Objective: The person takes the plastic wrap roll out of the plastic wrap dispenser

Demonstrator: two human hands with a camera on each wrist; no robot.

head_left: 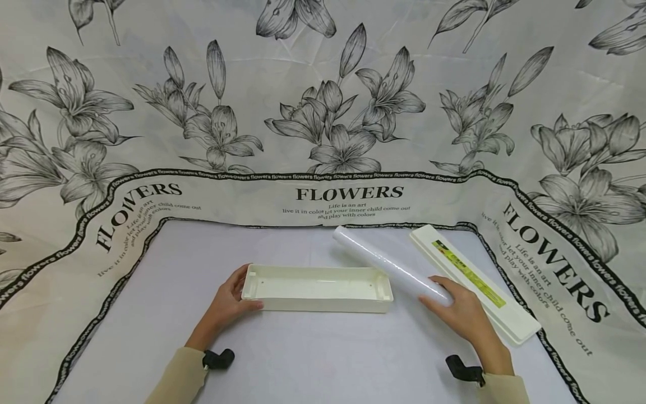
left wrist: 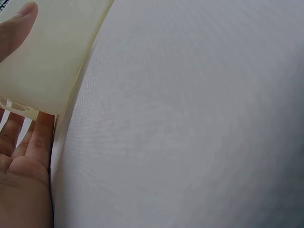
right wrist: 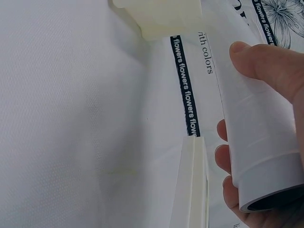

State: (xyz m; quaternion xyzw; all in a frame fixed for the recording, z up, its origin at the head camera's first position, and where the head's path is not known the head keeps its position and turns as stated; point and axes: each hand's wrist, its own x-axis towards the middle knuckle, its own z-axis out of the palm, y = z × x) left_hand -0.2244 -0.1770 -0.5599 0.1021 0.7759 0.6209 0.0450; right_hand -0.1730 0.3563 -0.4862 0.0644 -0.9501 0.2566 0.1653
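My left hand [head_left: 225, 302] holds the left end of a long cream-white box [head_left: 318, 305], its thumb on the front wall and its fingers round the end. The box's top is uncovered, with bare inside walls. In the left wrist view the thumb [left wrist: 23, 23] lies against the box's side. A roll of plastic wrap [head_left: 386, 265] slants up and leftward from my right hand [head_left: 463, 310], which grips its near end. The far part of the roll is just behind the box's right end. The right wrist view shows the roll's hollow tube end [right wrist: 275, 199].
A long white lid [head_left: 497, 311] with a yellow-green label [head_left: 469, 274] lies slanted at the right, beside and beyond my right hand. Under everything is a white table surface [head_left: 313, 359]. A flower-printed cloth [head_left: 348, 202] borders it at the back and sides.
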